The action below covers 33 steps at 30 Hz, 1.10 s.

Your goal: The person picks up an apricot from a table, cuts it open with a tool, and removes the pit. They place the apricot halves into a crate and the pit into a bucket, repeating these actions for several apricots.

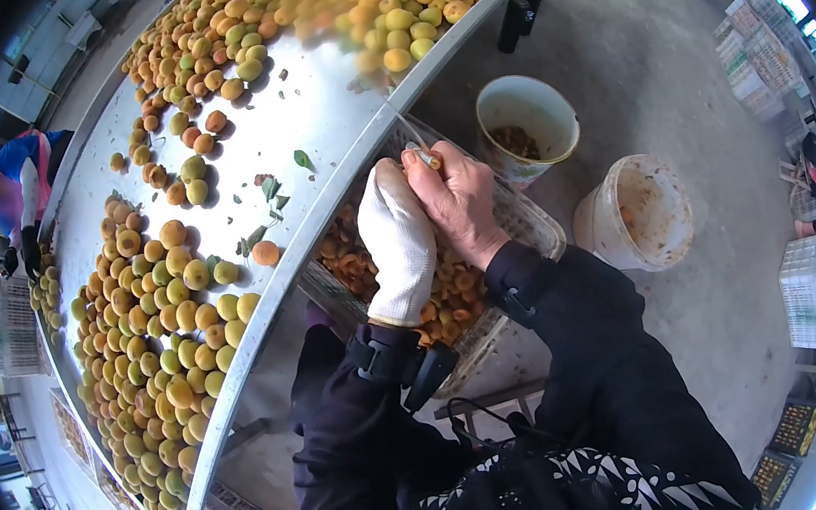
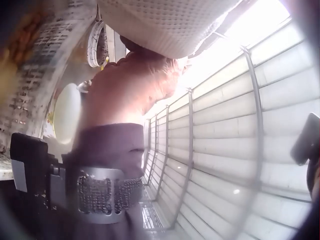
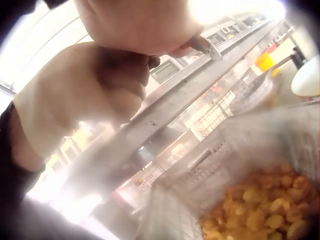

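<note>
My left hand [image 1: 395,246], in a white knit glove, is raised above a crate [image 1: 542,224] with its fingers curled. I cannot tell what, if anything, lies inside them. Against it, my bare right hand [image 1: 464,203] grips a small knife [image 1: 428,158] by its orange-brown handle. The thin blade points up toward the table edge in the head view; the right wrist view shows a silvery part of the knife [image 3: 212,50] beside the thumb. Cut orange fruit pieces [image 1: 458,295] fill the crate below both hands.
A metal table [image 1: 308,80] with a raised rim carries piles of whole apricots [image 1: 173,352] and loose leaves. Two buckets [image 1: 631,214] stand on the floor at the right. Across the table, at the left, is another person [image 1: 27,178]. Stacked crates [image 1: 2,316] line the sides.
</note>
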{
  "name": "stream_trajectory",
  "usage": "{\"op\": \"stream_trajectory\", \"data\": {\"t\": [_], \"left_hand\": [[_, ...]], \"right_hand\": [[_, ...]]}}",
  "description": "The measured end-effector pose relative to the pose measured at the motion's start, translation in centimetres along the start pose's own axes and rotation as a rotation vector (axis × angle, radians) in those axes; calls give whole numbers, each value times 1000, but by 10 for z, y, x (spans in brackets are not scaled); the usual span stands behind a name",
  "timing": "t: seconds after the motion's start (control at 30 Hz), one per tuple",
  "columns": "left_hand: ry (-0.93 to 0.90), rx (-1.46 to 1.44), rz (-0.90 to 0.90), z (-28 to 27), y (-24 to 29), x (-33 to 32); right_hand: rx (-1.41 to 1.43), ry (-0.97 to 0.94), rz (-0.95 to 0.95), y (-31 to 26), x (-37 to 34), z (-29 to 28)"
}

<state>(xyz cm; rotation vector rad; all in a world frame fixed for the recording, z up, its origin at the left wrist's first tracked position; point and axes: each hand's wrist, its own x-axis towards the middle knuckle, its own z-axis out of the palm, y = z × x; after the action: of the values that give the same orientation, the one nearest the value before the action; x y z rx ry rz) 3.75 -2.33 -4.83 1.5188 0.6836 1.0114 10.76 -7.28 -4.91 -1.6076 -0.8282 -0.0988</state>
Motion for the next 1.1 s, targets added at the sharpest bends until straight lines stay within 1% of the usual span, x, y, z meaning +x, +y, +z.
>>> {"op": "stream_trajectory", "data": {"t": [0.13, 0.17, 0.23, 0.27, 0.3, 0.4, 0.43, 0.53, 0.57, 0.6, 0.63, 0.67, 0.7, 0.77, 0.8, 0.83, 0.87, 0.9, 0.93, 0.97, 1.0, 1.03, 1.07, 1.1], "left_hand": [[-9, -60, -124, -1, -4, 3], [16, -117, -157, 1, -6, 4], [6, -93, -193, -2, -9, 4], [-5, -67, -222, -3, -11, 4], [-7, -97, -200, -3, -11, 2], [-46, -91, -256, -5, -18, 2], [-52, -33, -216, -5, -23, 2], [-79, -7, -184, -5, -28, 1], [-87, 22, -225, -4, -28, 1], [-83, 21, -227, -5, -24, 0], [-95, 132, -159, -5, -20, 1], [-110, 240, -88, -3, -18, 2], [-101, 173, -84, 0, -13, 2], [-105, 141, -95, 2, -4, 2], [-106, 112, -111, 3, 1, 2], [-105, 108, -110, 4, 2, 2], [-101, 68, -157, 4, 2, 1], [-97, 28, -205, 3, 2, 1], [-96, 30, -206, 1, 1, 2], [-112, -45, -275, -1, -2, 2], [-125, -123, -345, -2, -5, 1], [-123, -125, -347, -4, -13, -1], [-142, -182, -415, -6, -24, -3], [-160, -242, -482, -8, -20, -4]], "right_hand": [[-61, -34, -14, 3, 0, 0], [-92, -28, -48, 4, 0, 1], [-146, -18, -116, 7, 0, 3], [-148, -24, -113, 9, 0, 3], [-192, -32, -153, 11, -1, 2], [-299, -58, -233, 21, -3, 3], [-358, -70, -280, 24, -3, 3], [-396, -74, -296, 31, -7, 3], [-395, -79, -296, 31, -8, 4], [-362, -71, -180, 27, -9, 4], [-330, -59, -67, 23, -9, 4], [-333, -57, -72, 19, -6, 1], [-285, -56, -35, 14, -4, -2], [-176, -61, 11, 3, 1, -8], [-179, -61, 8, 3, 2, -9], [-203, -52, -36, 3, 3, -9], [-227, -44, -77, 3, 3, -9], [-228, -46, -76, 4, 4, -10], [-246, -47, -151, 4, 5, -10], [-261, -49, -225, 4, 5, -10], [-260, -54, -225, 4, 4, -11], [-263, -89, -259, 4, 4, -12], [-265, -123, -295, 4, 4, -13], [-266, -127, -298, 2, 3, -14]]}}
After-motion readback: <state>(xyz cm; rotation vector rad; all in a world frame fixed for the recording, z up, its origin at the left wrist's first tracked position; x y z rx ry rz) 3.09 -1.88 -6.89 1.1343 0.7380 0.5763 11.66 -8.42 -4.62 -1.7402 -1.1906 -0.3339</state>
